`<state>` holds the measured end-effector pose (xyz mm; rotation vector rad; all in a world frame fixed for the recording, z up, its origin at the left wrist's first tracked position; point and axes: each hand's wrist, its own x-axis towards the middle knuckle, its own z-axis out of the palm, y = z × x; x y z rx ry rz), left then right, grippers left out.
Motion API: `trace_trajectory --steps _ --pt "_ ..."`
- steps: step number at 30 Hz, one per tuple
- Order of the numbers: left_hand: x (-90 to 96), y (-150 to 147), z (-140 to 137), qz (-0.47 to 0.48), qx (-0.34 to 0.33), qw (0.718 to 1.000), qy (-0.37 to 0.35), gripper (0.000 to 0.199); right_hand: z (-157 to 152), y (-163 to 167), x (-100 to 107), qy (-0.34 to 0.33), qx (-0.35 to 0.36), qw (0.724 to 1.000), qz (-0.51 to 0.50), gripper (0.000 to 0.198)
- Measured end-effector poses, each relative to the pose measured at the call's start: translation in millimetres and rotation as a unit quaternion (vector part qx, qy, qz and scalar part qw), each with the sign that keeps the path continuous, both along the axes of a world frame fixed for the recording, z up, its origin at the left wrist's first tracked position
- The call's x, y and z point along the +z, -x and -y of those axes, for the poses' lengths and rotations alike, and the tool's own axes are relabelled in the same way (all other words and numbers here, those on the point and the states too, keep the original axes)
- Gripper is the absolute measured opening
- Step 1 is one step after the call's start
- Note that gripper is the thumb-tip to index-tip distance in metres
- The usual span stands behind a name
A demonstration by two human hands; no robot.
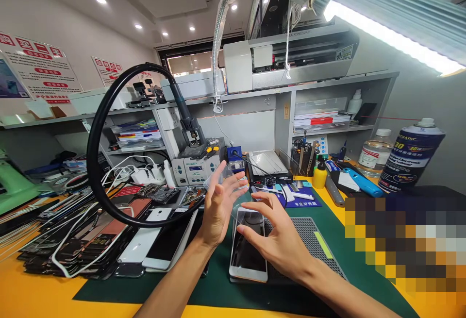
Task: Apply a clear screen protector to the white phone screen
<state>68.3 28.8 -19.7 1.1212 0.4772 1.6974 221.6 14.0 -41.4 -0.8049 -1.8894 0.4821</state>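
Note:
My left hand (220,209) is raised beside the phone with its fingers spread. A thin clear film (214,178) shows behind and around those fingers; whether it clings to them or is held, I cannot tell. Over the phone's upper right side, my right hand (284,235) curves with a gap between thumb and forefinger, and I make out nothing solid in it. Below lies a white-framed phone (251,247), its dark screen facing up, partly covered by my right fingers. Under the phone are a grey grid-textured pad (313,230) and a green mat (214,289).
At left are white phones (140,245) and stacked phone parts (87,240), with a black hose (91,128) arching above. A soldering station (194,167) stands behind. Bottles and a large spray can (411,155) stand at right. A bright lamp (393,36) hangs overhead.

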Motion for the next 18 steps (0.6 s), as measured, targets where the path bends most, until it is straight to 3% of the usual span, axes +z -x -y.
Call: trace_trajectory --steps 18 --pt "-4.7 2.6 -3.3 -0.024 -0.010 1.000 -0.011 0.082 0.7 -1.9 -1.1 -0.001 0.001 1.000 0.004 0.030"
